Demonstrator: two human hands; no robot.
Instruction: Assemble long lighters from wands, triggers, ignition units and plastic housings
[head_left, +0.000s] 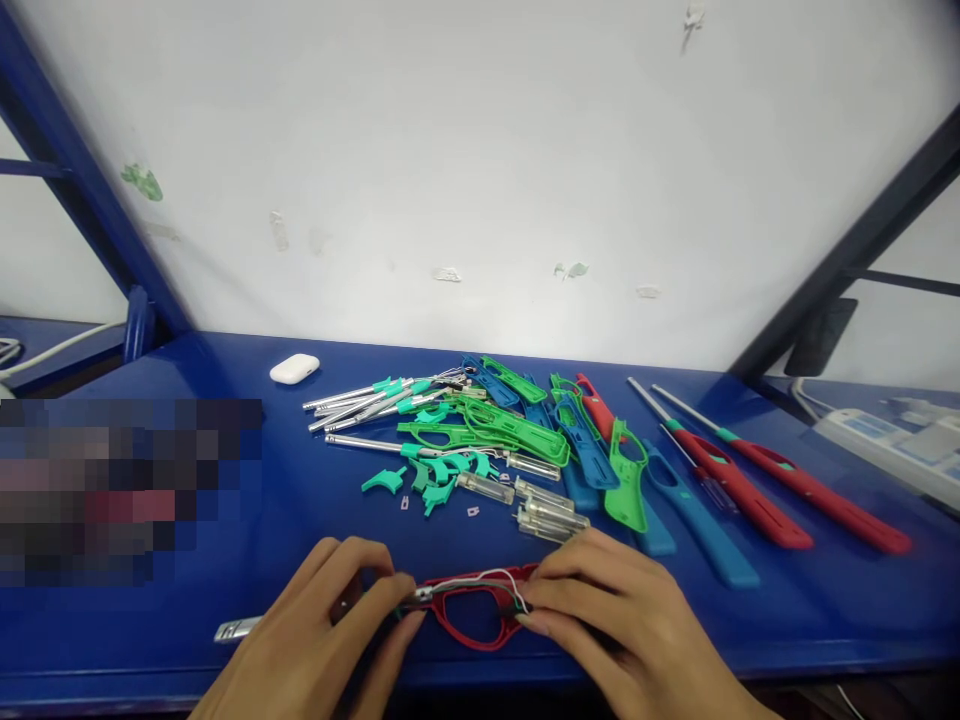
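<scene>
Near the table's front edge lies a red lighter shell half (474,640) with its ring-shaped opening showing. My left hand (322,630) pinches a metal tube at the shell's left end; the tube's silver tip (236,629) sticks out to the left. White and dark wires (491,575) run over the shell from the tube towards the right. My right hand (619,620) is closed on the right part of the shell, with fingertips at the wire ends. My fingers hide both ends of the shell.
Behind my hands are metal tubes (364,441), teal triggers (386,480), clear fuel tanks (553,518) and green shell halves (517,432). Blue shells (697,520) and red lighters (750,495) lie right. A white case (295,369) sits back left; a blurred patch covers the left.
</scene>
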